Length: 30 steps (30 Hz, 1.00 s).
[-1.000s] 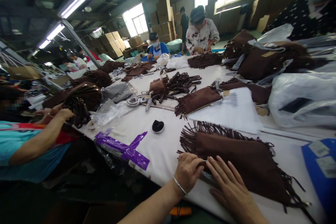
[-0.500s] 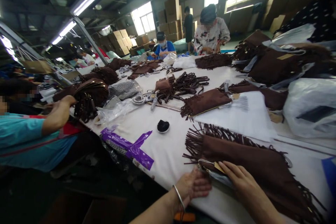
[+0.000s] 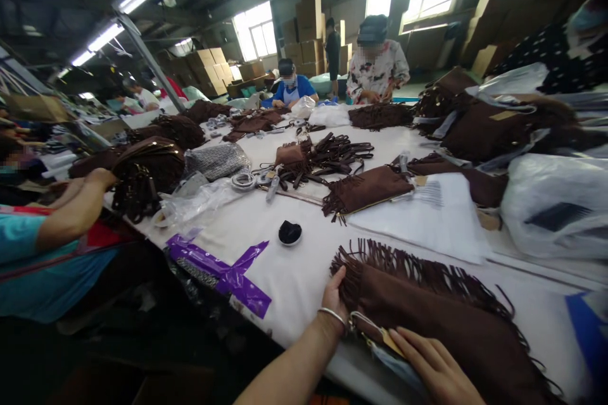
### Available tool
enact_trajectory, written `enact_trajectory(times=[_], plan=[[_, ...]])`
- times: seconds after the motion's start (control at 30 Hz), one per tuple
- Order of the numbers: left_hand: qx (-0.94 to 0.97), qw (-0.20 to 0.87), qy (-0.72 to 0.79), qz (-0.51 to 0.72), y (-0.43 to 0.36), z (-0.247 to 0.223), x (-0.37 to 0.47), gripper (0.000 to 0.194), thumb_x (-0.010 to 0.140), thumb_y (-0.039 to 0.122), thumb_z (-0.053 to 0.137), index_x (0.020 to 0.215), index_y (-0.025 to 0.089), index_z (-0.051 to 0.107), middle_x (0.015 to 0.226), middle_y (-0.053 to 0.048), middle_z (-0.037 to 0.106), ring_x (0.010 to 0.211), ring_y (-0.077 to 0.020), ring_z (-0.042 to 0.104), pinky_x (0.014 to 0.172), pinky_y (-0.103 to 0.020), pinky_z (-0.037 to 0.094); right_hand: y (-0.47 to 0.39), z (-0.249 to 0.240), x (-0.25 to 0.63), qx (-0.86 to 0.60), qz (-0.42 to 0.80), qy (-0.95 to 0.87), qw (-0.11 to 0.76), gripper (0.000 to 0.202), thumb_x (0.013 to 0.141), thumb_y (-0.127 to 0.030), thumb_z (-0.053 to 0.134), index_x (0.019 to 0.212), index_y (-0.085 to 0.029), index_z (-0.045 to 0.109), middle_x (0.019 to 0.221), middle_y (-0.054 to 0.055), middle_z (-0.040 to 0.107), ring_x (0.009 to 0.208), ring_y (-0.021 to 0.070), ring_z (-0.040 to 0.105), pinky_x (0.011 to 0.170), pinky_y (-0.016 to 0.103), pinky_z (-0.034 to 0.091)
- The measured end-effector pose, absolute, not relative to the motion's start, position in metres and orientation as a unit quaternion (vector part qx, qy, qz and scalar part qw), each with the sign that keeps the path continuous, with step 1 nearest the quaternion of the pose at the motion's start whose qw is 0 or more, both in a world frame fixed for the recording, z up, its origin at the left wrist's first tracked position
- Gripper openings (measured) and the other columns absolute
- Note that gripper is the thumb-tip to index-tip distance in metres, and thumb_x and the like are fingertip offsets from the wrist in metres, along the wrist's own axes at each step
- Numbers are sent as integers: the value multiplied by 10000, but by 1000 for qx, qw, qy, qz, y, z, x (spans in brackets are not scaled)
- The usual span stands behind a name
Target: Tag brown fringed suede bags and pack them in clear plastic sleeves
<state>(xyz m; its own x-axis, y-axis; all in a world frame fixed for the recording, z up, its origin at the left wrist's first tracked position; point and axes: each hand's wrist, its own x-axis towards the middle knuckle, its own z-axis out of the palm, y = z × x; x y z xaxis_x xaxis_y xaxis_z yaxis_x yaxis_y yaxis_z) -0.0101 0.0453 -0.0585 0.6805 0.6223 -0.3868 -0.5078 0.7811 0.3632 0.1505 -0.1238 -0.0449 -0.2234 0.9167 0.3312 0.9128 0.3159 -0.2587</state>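
The right hand [image 3: 434, 364] lies flat, fingers spread, on a brown fringed suede bag [image 3: 441, 313] at the white table's [image 3: 294, 272] near edge. The left hand [image 3: 336, 294] grips its fringed left corner. Beyond sits a black-filled dish [image 3: 289, 233].

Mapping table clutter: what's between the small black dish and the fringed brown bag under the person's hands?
Head view: only bare white table cover lies between the black dish and the fringed brown bag. Nothing else sits there.
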Motion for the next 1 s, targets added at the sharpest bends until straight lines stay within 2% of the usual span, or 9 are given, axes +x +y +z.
enact_trajectory(times=[0.2,0.33,0.4,0.47,0.57,0.7,0.87,0.93,1.0], plan=[[445,784,287,325,48,-45,-11,640,908,541,329,1331,73,438,1295,-165,528,1232,-297,471,1085,-450,328,-121,-42,139,-562,-24,-811,160,563,722,-103,470,1273,-202,536,1216,33,606,1008,167,609,847,223,529],[695,611,272,263,22,-34,4,572,848,412,558,1355,177,439,1433,-84,389,1375,-264,241,1176,-431,79,-123,-50,140,-553,-82,-816,151,572,690,-76,437,1234,-198,565,1195,31,620,980,167,620,803,237,543],[809,493,263,184,15,-33,10,572,861,329,541,1390,180,383,1481,-72,294,1403,-241,151,1178,-431,17,-126,-54,146,-527,-117,-828,152,542,722,-126,450,1251,-191,549,1204,28,616,973,168,625,772,244,549],[882,379,254,113,13,-32,12,584,906,338,467,1435,181,276,1514,-69,192,1411,-227,101,1175,-450,48,-133,-55,157,-496,-144,-844,143,529,789,-254,485,1312,-177,485,1268,20,572,1034,163,603,790,237,539],[908,337,238,72,11,-26,12,668,891,419,512,1448,184,227,1520,-87,152,1411,-249,94,1165,-483,100,-154,-54,179,-490,-188,-841,130,595,832,-442,514,1362,-190,416,1340,-7,500,1114,150,563,823,219,520],[929,317,187,48,0,-12,22,727,848,341,596,1451,198,215,1520,-95,139,1409,-274,82,1150,-526,103,-200,-57,209,-617,-157,-764,107,618,834,-469,534,1386,-241,376,1389,-7,442,1185,184,516,891,266,507],[951,299,78,4,-26,5,53,773,796,246,643,1447,163,236,1521,-104,114,1408,-301,29,1152,-523,42,-266,-72,221,-811,25,-497,309,476,886,-404,442,1348,-292,420,1427,9,402,1311,249,364,1079,458,341],[952,303,30,4,-36,7,67,701,823,235,603,1436,160,272,1514,-107,160,1410,-288,46,1155,-504,24,-284,-76,218,-829,152,-322,432,463,886,-479,406,1304,-289,464,1388,30,455,1272,258,420,1091,496,302],[948,316,-22,8,-46,3,80,689,822,268,602,1427,147,295,1499,-125,214,1407,-284,97,1159,-484,22,-295,-78,213,-781,282,-153,535,517,865,-569,393,1275,-264,472,1304,69,539,1146,265,544,1032,489,395]])
